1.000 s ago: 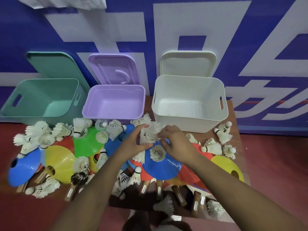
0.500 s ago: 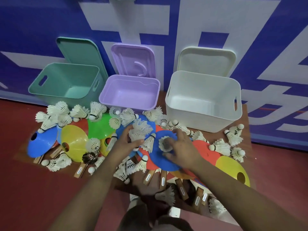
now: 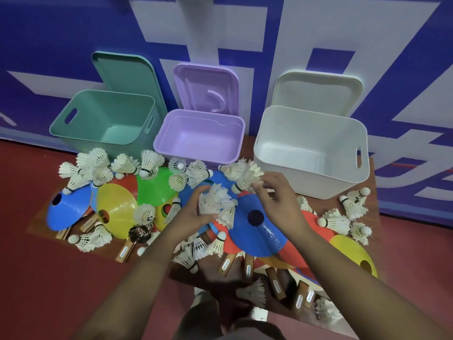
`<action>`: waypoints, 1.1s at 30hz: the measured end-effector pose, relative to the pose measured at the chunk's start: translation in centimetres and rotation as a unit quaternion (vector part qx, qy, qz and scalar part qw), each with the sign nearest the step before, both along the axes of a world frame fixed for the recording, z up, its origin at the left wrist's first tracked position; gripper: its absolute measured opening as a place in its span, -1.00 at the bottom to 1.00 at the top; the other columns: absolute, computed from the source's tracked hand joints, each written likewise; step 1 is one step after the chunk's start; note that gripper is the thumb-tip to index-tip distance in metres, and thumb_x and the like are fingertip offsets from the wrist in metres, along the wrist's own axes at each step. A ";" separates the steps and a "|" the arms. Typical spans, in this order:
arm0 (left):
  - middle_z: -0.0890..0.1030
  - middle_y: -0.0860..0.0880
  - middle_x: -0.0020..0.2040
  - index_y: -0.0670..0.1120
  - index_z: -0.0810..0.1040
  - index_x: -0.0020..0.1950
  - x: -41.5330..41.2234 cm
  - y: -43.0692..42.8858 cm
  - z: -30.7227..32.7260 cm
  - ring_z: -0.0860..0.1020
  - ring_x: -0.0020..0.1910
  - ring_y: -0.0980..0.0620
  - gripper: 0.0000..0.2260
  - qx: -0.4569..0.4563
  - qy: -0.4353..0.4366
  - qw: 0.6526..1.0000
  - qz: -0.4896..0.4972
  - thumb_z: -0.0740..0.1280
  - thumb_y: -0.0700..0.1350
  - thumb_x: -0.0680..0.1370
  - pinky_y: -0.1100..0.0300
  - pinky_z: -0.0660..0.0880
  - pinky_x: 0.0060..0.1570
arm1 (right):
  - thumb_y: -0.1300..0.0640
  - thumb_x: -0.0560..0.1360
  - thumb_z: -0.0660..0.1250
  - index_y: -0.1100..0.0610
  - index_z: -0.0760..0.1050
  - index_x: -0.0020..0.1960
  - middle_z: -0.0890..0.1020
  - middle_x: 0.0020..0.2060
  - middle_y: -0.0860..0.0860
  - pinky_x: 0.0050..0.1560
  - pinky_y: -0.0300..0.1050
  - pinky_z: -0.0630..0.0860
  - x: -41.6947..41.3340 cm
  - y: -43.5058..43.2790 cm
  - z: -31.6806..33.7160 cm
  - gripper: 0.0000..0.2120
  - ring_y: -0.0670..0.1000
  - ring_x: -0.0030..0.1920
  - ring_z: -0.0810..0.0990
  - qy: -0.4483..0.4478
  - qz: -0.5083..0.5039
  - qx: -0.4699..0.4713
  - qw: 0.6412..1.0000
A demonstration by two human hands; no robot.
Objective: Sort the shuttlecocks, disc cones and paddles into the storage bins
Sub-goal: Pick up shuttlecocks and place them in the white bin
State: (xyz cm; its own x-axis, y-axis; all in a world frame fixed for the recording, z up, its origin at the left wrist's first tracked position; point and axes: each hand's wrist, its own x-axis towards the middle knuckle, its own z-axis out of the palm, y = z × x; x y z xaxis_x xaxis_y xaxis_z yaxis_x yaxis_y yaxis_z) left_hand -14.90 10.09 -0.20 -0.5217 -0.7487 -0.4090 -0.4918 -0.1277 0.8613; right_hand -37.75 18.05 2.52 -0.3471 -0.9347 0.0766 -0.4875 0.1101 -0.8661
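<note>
Off cone (image 3: 259, 231) now: shuttlecock (image 3: 246, 179), R hand (image 3: 278, 195)

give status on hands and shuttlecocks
Left hand grips a shuttlecock bunch. Right hand pinches one shuttlecock. Blue cone beneath both hands; white bin open just beyond.

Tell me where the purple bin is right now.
In the head view, the purple bin stands in the middle of the row, between the green bin on the left and the white bin on the right.

All three bins (image 3: 311, 153) gape open from above — scattered shuttlecocks (image 3: 196, 171) and cones (image 3: 157, 187) crowd the approach beneath.
</note>
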 end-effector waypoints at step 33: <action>0.32 0.12 0.42 0.39 0.28 0.34 2.7 -10.7 -1.7 0.27 0.37 0.22 -0.42 0.010 0.019 0.988 -0.151 0.48 0.00 0.46 0.51 0.38 -0.11 | 0.28 0.54 0.27 0.12 0.60 0.11 0.65 -0.13 0.00 -0.15 -0.14 0.48 5.5 -3.6 -5.8 -0.79 0.00 -0.15 0.62 0.144 -0.040 0.129 0.980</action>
